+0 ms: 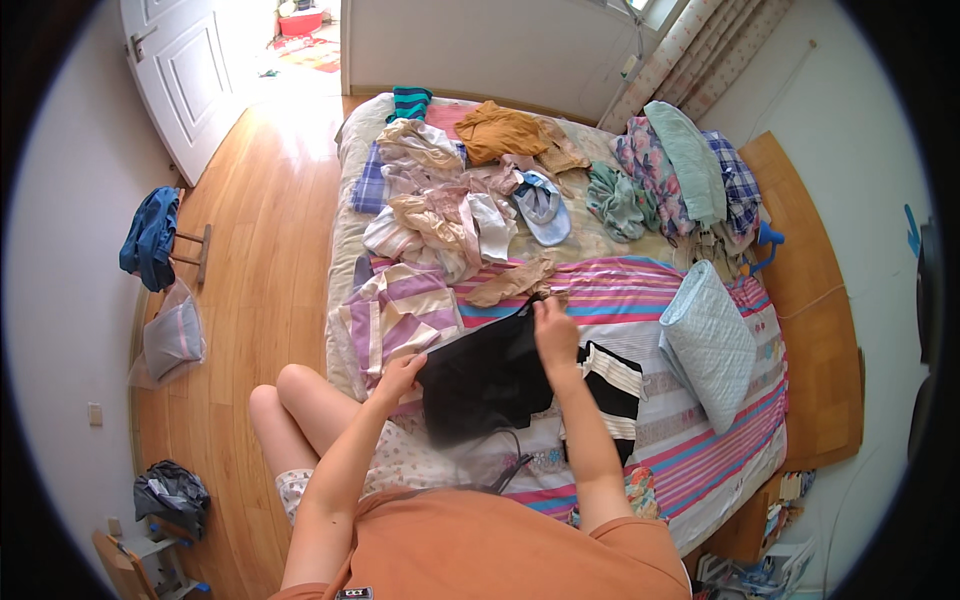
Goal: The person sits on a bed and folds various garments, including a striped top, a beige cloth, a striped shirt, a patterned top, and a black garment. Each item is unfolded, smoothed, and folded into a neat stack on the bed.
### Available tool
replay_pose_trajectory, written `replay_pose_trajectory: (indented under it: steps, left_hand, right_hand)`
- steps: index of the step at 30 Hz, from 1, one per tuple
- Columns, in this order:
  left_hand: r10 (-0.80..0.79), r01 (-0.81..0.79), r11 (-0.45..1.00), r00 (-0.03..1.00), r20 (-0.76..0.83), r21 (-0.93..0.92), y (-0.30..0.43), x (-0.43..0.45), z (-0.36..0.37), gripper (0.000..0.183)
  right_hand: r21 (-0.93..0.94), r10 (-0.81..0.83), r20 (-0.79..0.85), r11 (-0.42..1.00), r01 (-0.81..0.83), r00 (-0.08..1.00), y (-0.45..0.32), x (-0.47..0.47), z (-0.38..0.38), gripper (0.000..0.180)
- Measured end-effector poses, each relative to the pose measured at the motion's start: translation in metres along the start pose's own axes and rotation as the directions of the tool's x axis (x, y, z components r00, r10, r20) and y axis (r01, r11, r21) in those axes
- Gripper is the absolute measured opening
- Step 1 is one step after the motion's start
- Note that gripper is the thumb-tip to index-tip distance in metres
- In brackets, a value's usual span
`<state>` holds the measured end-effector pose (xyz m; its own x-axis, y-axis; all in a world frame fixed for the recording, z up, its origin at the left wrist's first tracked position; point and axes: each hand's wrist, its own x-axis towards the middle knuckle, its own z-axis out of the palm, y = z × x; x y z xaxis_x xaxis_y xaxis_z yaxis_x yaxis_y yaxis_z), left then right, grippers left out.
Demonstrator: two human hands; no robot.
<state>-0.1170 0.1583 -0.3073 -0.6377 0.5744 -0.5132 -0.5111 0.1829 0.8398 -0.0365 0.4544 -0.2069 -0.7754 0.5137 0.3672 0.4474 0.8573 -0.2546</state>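
A black cloth garment (487, 375) is stretched between my two hands above the bed, its lower part blurred. My left hand (403, 375) grips its left corner, and my right hand (555, 334) holds the upper right corner. Just beyond my right hand lies a crumpled tan garment (514, 281). A purple-and-cream striped garment (409, 311) is spread out to the left. Partly behind my right forearm lies a black-and-white garment (615, 390). Black straps or cords (514, 465) rest near my lap.
Piled clothes (435, 202), a light blue cap (544, 210) and an orange-brown garment (499, 131) cover the bed's far part. To the right are a folded quilted pad (709, 345), pillows (686, 161) and a wooden headboard (817, 337). A stool holding blue cloth (150, 236) stands left.
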Motion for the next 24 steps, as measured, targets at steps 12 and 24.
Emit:
replay_pose_trajectory:
  steps: [12,24]
  left_hand:
    - [0.421,-0.337,0.803,0.905,-0.066,0.492,-0.007,-0.017,0.005,0.025]
    - [0.667,-0.666,0.549,0.713,0.215,0.505,0.016,-0.036,0.044,0.027]
  right_hand:
    - [0.459,0.048,0.558,0.814,-0.356,0.829,-0.092,-0.142,0.016,0.028]
    - [0.523,0.120,0.621,0.672,-0.524,0.775,0.069,-0.132,0.110,0.026]
